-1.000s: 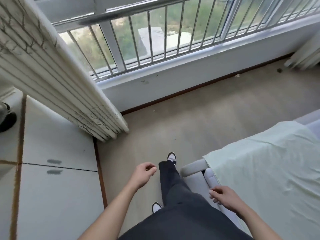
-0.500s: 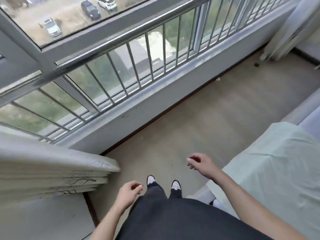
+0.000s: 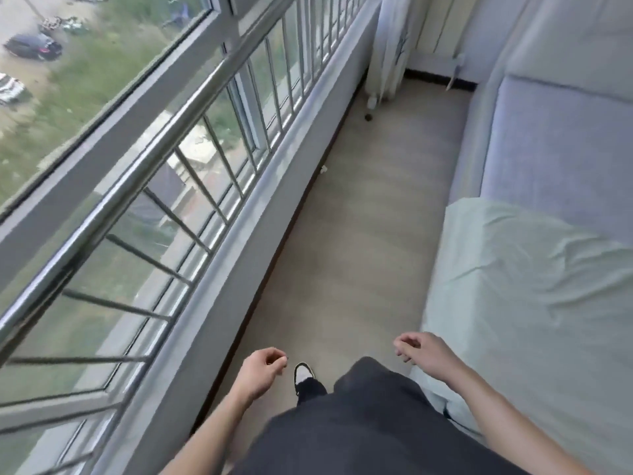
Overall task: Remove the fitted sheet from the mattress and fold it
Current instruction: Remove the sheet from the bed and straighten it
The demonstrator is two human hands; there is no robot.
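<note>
person is walking beside the bed; left hand (image 3: pixel 262 370) and right hand (image 3: pixel 419 351) hanging loosely curled, holding nothing; sheet (image 3: pixel 534 303) needing its far corner gripped next

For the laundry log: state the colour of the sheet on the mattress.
Pale mint green, plain and wrinkled: the fitted sheet, best seen in the head view.

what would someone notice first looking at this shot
Probably the long window with its metal railing sweeping across the left, with a dark parked car far below outside. On the right, the pale green fitted sheet covers only the near end of the mattress. At the bottom, the left hand and right hand hang loosely curled, holding nothing.
</note>
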